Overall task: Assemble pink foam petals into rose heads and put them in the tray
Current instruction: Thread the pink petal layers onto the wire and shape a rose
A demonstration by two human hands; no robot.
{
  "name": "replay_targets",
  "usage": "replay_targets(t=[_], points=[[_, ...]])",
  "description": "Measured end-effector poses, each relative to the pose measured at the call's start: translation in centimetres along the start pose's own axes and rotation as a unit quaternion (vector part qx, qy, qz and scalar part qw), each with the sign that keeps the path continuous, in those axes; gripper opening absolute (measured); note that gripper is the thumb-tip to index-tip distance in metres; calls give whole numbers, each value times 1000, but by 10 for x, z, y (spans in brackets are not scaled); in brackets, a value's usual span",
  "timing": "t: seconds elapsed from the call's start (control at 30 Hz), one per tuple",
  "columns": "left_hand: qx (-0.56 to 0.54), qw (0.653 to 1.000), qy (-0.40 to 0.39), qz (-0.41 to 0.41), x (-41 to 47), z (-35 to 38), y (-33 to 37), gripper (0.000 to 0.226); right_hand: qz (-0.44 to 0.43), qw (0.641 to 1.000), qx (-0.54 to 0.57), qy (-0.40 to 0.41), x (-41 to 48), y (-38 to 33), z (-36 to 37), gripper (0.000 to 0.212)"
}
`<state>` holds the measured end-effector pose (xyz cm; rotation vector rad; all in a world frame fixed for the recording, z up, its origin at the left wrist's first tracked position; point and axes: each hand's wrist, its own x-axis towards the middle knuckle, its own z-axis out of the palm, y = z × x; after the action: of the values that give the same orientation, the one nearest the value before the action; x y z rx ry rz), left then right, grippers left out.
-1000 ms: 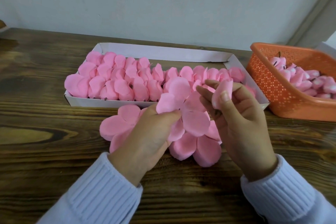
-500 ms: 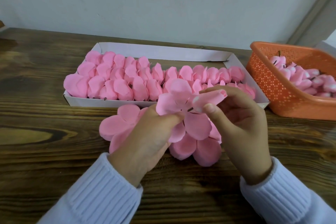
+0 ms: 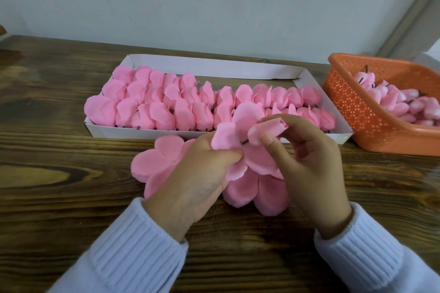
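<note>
At the fingertips, near the middle of the scene, a small rolled pink foam bud on a thin dark stem is pinched between the thumb and curled fingers of the right hand. The stem is aimed left at the centre of a flat pink flower-shaped foam petal layer. This layer is held raised off the table, pinched near its middle by the thumb and fingertips of the left hand.

The centre of the layer is hidden behind the left fingers, so the stem could be pushed through off-centre and the soft foam torn. If the bud is squeezed too hard it could be crushed or unrolled. The raised petals flop loosely around the stem tip and could be creased or caught on it.

Under and beside the hands, more flat pink petal layers lie on the dark wooden table, one to the left and others nearer, partly covered by the hands. They could be dragged by the pale ribbed sleeves.

Just beyond, a long white cardboard tray is packed with finished pink rose heads. Room seems to be left only along its far right side, and a reach there would pass over the packed heads, which could be knocked. At the far right, well apart from the hands, an orange perforated plastic basket holds more buds.
</note>
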<state>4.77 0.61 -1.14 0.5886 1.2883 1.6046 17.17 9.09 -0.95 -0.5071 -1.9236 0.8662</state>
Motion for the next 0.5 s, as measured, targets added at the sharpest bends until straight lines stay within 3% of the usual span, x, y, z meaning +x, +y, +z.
replay_targets(t=[0.5], points=[[53,998,-43,15,-3,-2,0,34,-57,994,-88,2,0,-6,-1,24]])
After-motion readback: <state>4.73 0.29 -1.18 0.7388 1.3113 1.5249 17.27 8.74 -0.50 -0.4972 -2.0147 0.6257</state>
